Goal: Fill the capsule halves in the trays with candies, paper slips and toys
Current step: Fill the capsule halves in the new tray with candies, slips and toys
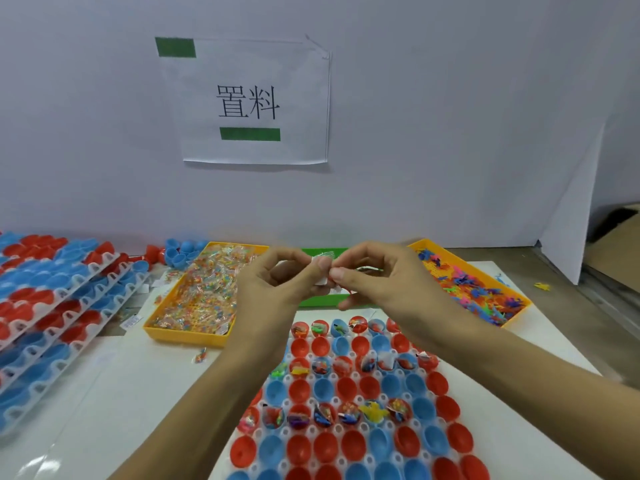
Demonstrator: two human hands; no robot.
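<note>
hands meet above the tray's (450, 403) far edge; your left hand (277, 289) and right hand (374, 282) pinch white paper slips (323, 271) between curled fingers. risk: slips sticking together, so two drop into one capsule half, or flutter onto the table.

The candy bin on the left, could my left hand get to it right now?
Probably yes. The candy bin sits open-topped just beside the left hand with nothing between them, but that hand is pinching paper slips together with the right hand.
</note>
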